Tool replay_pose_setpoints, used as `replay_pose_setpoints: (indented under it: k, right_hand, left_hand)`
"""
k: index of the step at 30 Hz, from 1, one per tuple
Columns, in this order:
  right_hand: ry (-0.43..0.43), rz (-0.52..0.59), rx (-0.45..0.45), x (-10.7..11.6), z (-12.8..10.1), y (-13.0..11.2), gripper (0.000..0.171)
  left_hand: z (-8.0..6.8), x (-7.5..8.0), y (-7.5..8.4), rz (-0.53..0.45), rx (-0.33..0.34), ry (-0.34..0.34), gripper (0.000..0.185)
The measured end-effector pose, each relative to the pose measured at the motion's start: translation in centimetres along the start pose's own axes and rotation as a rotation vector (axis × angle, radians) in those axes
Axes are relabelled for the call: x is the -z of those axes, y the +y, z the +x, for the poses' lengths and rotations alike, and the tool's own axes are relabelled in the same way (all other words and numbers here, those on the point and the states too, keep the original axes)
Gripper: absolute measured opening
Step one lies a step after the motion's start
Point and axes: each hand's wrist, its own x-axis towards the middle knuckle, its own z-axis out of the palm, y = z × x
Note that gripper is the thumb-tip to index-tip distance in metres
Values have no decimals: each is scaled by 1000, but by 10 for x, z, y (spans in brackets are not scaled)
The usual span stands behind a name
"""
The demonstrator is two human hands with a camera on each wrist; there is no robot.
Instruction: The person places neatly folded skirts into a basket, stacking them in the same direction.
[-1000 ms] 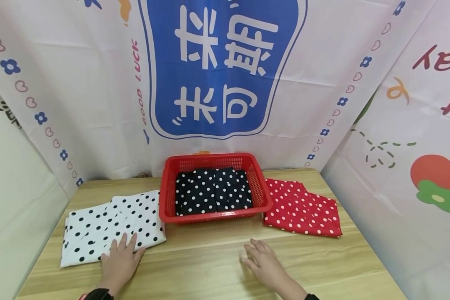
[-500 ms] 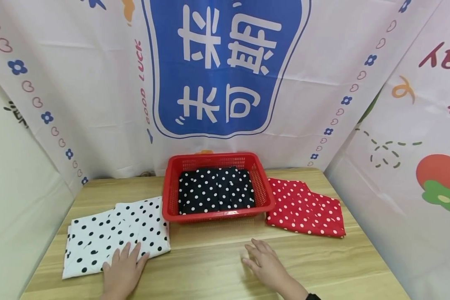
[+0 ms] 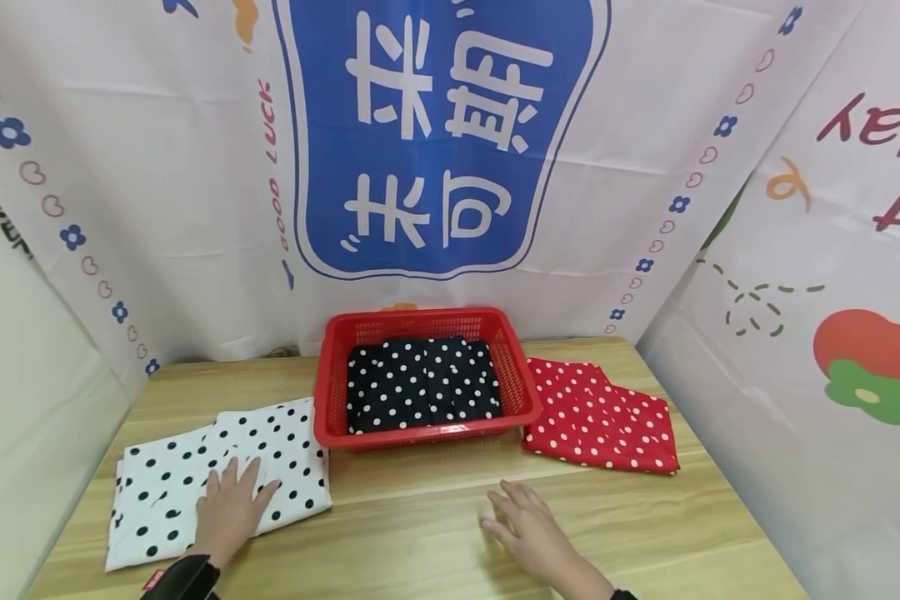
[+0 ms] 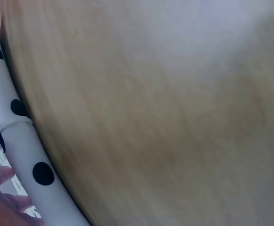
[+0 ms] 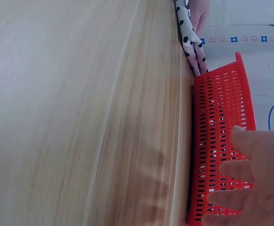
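Rested left hand (image 3: 228,510), fingers apart, on white cloth (image 3: 195,462), laid long axis left to right, right end angled slightly away beside basket (image 3: 429,436), held right hand (image 3: 527,531) relaxed over table (image 3: 397,533).

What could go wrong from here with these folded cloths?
The left hand rests on the folded white polka-dot cloth, so a sideways push might unsettle its folds. That cloth lies close beside the perforated red plastic basket, so sliding it that way could nudge the basket.
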Motion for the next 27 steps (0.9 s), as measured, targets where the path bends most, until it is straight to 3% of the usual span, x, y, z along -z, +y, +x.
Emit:
replay_pose_setpoints:
  k: [16,27]
  right_hand:
    - [15,-10,37,-5,3,-3,45]
    - [-6,-15,30,-5,3,-5,46]
  left_hand:
    - [-27,-7,7,93,17,-31,71]
    - [-33,-6,10,102,34,-47,75]
